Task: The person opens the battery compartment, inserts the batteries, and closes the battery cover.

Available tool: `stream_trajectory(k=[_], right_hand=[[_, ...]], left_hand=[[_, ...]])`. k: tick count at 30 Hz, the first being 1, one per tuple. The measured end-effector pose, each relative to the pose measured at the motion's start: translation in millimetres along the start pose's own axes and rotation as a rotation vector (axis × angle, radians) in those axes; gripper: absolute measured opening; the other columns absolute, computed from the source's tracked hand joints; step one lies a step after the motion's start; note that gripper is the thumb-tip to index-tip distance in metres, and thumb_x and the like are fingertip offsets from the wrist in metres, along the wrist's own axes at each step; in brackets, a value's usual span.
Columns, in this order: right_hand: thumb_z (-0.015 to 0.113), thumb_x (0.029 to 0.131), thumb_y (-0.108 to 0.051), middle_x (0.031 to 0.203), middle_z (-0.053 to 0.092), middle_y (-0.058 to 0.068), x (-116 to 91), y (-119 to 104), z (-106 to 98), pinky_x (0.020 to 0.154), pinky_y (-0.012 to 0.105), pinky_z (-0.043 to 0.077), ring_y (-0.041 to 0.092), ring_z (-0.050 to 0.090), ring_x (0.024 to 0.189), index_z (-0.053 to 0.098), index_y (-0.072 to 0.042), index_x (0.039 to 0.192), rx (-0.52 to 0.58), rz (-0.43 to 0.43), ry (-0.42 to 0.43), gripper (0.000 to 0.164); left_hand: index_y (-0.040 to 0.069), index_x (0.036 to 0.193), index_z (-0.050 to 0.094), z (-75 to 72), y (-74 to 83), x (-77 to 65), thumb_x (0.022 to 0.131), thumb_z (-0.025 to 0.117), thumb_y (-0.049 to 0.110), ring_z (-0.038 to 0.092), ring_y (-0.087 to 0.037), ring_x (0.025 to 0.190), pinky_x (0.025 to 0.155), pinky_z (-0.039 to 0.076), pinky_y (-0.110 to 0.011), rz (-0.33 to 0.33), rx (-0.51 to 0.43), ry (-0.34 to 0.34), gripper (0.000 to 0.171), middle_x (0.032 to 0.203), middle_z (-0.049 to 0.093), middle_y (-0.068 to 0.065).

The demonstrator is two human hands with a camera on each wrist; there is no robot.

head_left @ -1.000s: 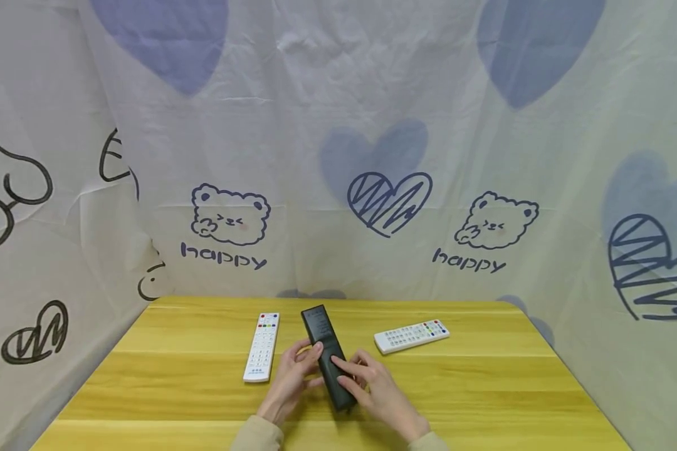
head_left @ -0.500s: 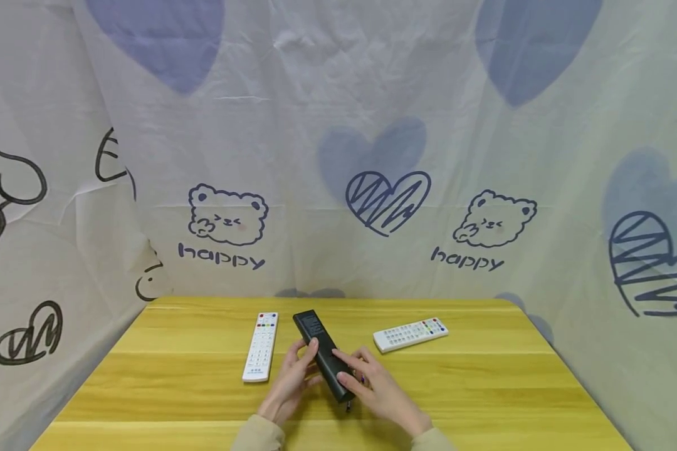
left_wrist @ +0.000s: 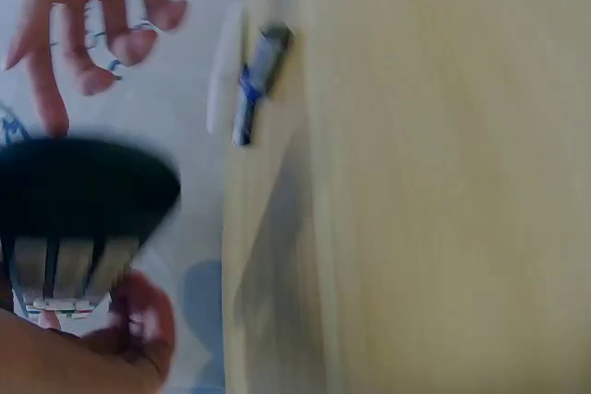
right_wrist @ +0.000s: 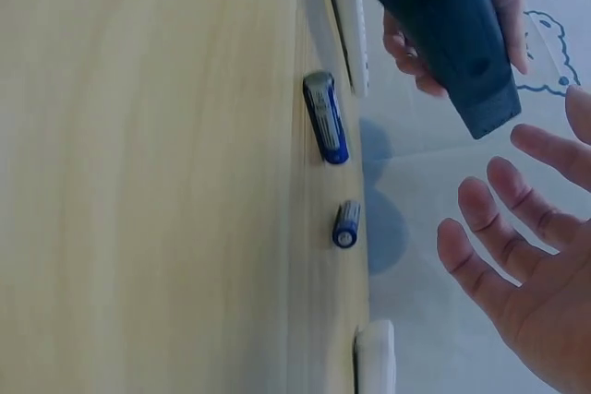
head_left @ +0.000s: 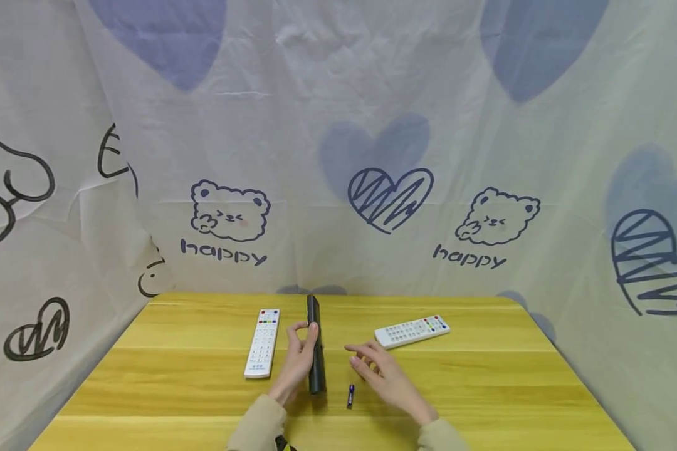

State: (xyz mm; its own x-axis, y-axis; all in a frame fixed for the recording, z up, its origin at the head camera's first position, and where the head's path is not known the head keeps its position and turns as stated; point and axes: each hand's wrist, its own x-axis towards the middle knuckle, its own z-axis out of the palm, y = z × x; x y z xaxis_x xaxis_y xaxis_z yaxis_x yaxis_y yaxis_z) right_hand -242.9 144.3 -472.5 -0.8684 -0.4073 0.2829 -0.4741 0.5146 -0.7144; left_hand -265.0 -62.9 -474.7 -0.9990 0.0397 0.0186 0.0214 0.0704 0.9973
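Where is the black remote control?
In the head view, the black remote control is in the left hand, between the left white remote control and the right hand.

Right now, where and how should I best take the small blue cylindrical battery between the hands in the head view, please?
Probably pinch the battery across its middle, from above and the right: it lies on its side, pointing away from the person, both long sides uncovered, with the right hand close by.
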Motion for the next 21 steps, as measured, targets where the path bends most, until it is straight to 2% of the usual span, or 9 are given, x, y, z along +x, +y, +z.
stream_trajectory(k=[3, 5, 8, 10, 14, 21], right_hand=[[0.049, 0.107, -0.032, 0.110, 0.060, 0.003, 0.4, 2.7, -4.0, 0.075, 0.017, 0.047, 0.005, 0.054, 0.092, 0.063, -0.009, 0.134, -0.022, 0.011, -0.002, 0.038], [0.049, 0.107, -0.032, 0.110, 0.060, 0.003, 0.5, 5.1, -6.4, 0.074, 0.017, 0.047, 0.006, 0.054, 0.092, 0.064, -0.010, 0.133, -0.032, 0.015, -0.007, 0.038], [0.048, 0.107, -0.033, 0.109, 0.059, 0.002, 1.1, 8.2, -9.1, 0.073, 0.017, 0.045, 0.005, 0.052, 0.091, 0.065, -0.012, 0.132, -0.045, 0.020, -0.014, 0.037], [0.048, 0.107, -0.033, 0.109, 0.058, 0.002, 1.5, 9.8, -10.8, 0.072, 0.017, 0.045, 0.005, 0.052, 0.091, 0.065, -0.012, 0.132, -0.048, 0.022, -0.020, 0.037], [0.048, 0.107, -0.034, 0.108, 0.057, 0.001, 1.8, 12.7, -14.2, 0.070, 0.018, 0.043, 0.004, 0.050, 0.089, 0.065, -0.012, 0.132, -0.052, 0.025, -0.032, 0.037], [0.049, 0.106, -0.035, 0.103, 0.056, -0.001, 1.1, 19.0, -19.4, 0.070, 0.018, 0.042, 0.003, 0.048, 0.087, 0.065, -0.011, 0.131, -0.073, 0.042, -0.040, 0.038]], left_hand=[[0.010, 0.139, 0.025, -0.1, 1.8, 4.0, 0.110, 0.033, 0.044, 0.047, -0.018, 0.070, 0.062, 0.041, -0.027, 0.040, 0.112, 0.032, 0.046, 0.084, 0.047, -0.005], [0.008, 0.140, 0.028, -1.2, 2.9, 6.4, 0.110, 0.033, 0.040, 0.044, -0.019, 0.068, 0.060, 0.039, -0.028, 0.065, 0.176, 0.054, 0.044, 0.082, 0.044, -0.005], [0.008, 0.145, 0.033, -4.6, 4.7, 9.0, 0.110, 0.037, 0.036, 0.047, -0.023, 0.078, 0.066, 0.042, -0.031, 0.067, 0.284, 0.081, 0.045, 0.094, 0.049, -0.014], [0.006, 0.148, 0.033, -7.3, 5.6, 10.4, 0.109, 0.041, 0.030, 0.051, -0.028, 0.089, 0.073, 0.048, -0.037, 0.072, 0.342, 0.082, 0.047, 0.109, 0.049, -0.024], [0.003, 0.155, 0.027, -12.5, 6.5, 12.3, 0.104, 0.045, 0.022, 0.055, -0.038, 0.103, 0.087, 0.055, -0.052, 0.075, 0.447, 0.050, 0.057, 0.129, 0.039, -0.037], [-0.002, 0.157, 0.025, -19.1, 4.2, 15.7, 0.096, 0.051, 0.018, 0.053, -0.038, 0.105, 0.093, 0.053, -0.054, 0.112, 0.628, 0.028, 0.069, 0.132, 0.036, -0.037]])
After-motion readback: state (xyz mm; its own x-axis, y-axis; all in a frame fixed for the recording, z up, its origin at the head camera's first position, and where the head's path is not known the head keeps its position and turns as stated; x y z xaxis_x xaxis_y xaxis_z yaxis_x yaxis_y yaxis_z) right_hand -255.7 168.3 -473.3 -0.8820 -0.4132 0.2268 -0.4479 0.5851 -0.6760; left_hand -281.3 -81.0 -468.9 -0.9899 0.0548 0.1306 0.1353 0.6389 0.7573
